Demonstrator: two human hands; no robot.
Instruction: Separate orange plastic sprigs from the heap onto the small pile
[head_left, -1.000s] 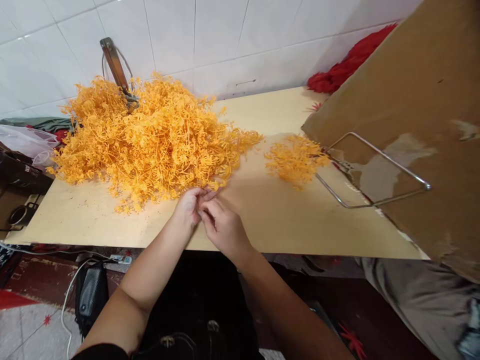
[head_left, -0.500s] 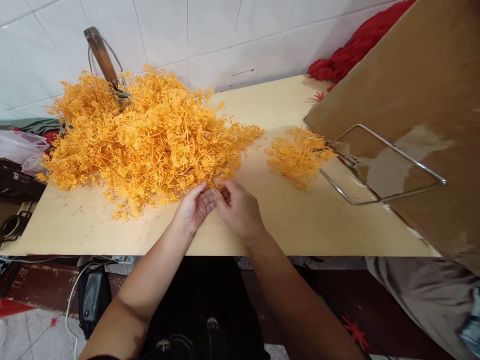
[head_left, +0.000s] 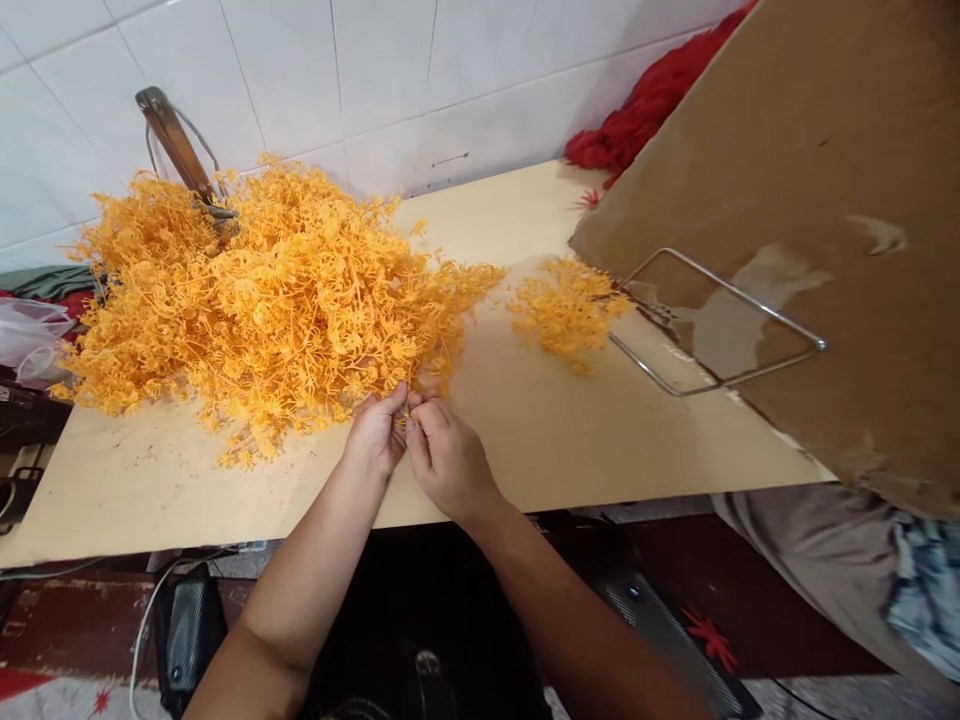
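A large heap of orange artificial flower sprigs (head_left: pixel 300 290) covers the left half of the table. At its front edge my two hands meet, fingertips touching. My left hand (head_left: pixel 373 435) is half curled, palm turned inward, its thumb and fingers closed on a small bit of an orange sprig. My right hand (head_left: pixel 451 455) is pinched closed at the same spot. Most of what lies between the fingers is hidden. A separate orange sprig bunch (head_left: pixel 566 310) lies to the right, by a bent metal wire frame (head_left: pixel 750 300).
A big brown cardboard sheet (head_left: pixel 810 180) leans on the right of the table (head_left: pixel 517 440). Red artificial flowers (head_left: pixel 637 110) lie behind it. A wooden-handled tool (head_left: pixel 176 145) rises behind the heap against the tiled wall. Another person's trousered leg (head_left: pixel 795 540) is at the lower right.
My view has shifted, so the table sits further left. My left fingers, more spread before, have curled in and closed against my right fingertips.
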